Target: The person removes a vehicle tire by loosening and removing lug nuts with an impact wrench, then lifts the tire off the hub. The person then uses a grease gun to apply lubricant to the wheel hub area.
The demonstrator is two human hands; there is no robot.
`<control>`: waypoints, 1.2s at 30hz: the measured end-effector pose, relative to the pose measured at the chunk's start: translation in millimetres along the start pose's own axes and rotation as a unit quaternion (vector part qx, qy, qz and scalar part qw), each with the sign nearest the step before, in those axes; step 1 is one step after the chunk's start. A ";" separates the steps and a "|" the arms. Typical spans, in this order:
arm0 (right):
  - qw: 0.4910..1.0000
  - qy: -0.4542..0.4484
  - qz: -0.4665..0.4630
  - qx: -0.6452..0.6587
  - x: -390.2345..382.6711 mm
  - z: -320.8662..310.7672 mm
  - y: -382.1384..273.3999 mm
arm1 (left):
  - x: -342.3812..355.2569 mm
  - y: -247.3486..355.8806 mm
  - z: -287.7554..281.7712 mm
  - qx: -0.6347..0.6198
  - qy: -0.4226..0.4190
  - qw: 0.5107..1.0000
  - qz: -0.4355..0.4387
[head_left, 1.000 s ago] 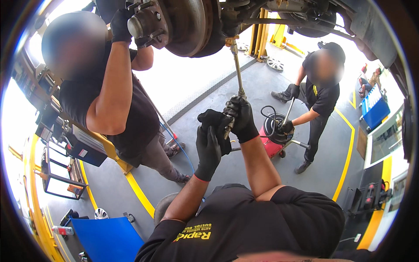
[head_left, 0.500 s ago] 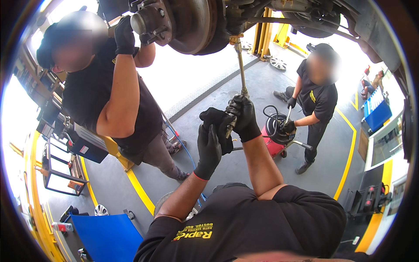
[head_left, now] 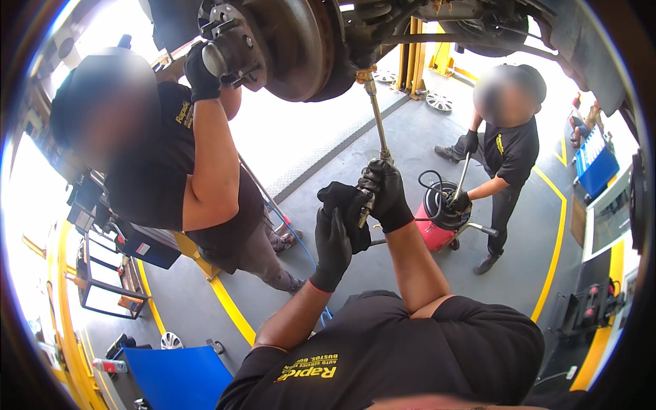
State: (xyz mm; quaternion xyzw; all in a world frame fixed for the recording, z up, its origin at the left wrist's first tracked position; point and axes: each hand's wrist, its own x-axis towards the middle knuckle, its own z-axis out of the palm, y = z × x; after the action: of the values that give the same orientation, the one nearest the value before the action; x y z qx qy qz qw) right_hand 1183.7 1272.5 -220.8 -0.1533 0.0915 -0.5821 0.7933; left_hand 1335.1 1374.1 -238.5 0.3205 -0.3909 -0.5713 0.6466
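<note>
My right hand [head_left: 387,195], in a black glove, is closed around the metal fitting at the lower end of a long thin metal grease tube [head_left: 379,123]. The tube rises at a slight tilt, and its upper end meets a greasy joint [head_left: 365,74] beneath the raised vehicle. Just left of it, my gloved left hand [head_left: 331,246] grips a bunched black cloth [head_left: 344,203]. The cloth lies close against the fitting and partly hides the left fingers.
A bare wheel hub with its brake disc [head_left: 294,51] hangs overhead; a co-worker's gloved hand [head_left: 203,74] touches it. At right, another co-worker holds the lever [head_left: 463,176] of a red drum pump [head_left: 437,229]. A blue panel [head_left: 179,376] stands lower left.
The whole view has shifted slightly, so most things sit lower and to the right. My hands keep their hold on the tube fitting and cloth. The left co-worker's head has moved lower in the picture.
</note>
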 end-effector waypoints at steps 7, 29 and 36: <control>1.000 -0.024 0.010 0.016 -0.3 -3.7 1.6 | -2.1 -1.2 0.8 -0.055 -0.013 0.998 0.024; 0.997 0.070 -0.032 -0.028 -7.4 14.7 1.3 | 1.5 -9.9 -10.0 -0.001 -0.019 0.999 0.037; 0.999 0.050 -0.020 0.000 -9.0 12.7 0.0 | 2.7 -5.9 -6.0 -0.039 0.000 0.999 0.025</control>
State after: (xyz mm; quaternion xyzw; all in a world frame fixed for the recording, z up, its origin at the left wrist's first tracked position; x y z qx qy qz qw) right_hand 1185.0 1282.8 -209.2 -0.1260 0.1280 -0.6048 0.7759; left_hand 1337.6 1370.4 -246.2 0.2846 -0.3762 -0.5699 0.6728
